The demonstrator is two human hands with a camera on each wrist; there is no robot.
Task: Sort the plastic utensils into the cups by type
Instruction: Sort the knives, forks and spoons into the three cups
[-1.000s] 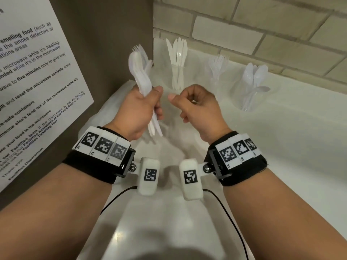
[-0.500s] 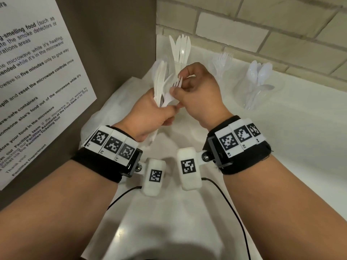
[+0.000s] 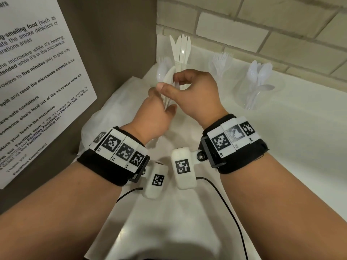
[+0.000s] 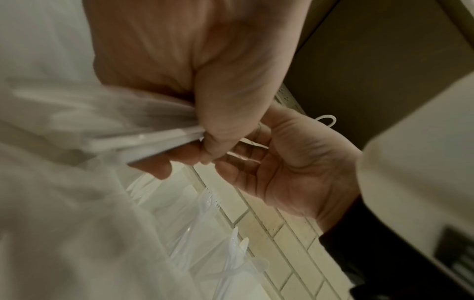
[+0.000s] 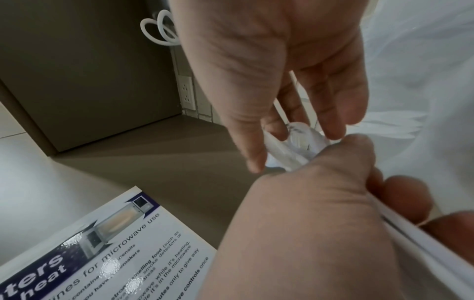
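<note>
My left hand (image 3: 161,109) grips a bundle of white plastic utensils (image 3: 166,79) by the handles, heads up, over the counter's back left corner. My right hand (image 3: 170,82) reaches in from the right, its thumb and fingers pinching the head of one utensil in the bundle (image 5: 295,142); I cannot tell its type. Three clear cups stand along the brick wall: the knife cup (image 3: 180,51) just behind the hands, the fork cup (image 3: 221,64) in the middle, and the spoon cup (image 3: 259,85) to the right. The left wrist view shows the gripped handles (image 4: 153,142).
A crumpled white plastic bag (image 3: 120,117) lies on the white counter (image 3: 281,147) under my hands. A brown side panel with a printed microwave notice (image 3: 37,76) closes off the left. A wall outlet (image 5: 187,93) and a looped white cord (image 5: 159,28) sit in the corner.
Both hands moved back toward the corner. The right hand closed in from the right and took hold of a utensil head in the bundle, which has tilted to the right.
</note>
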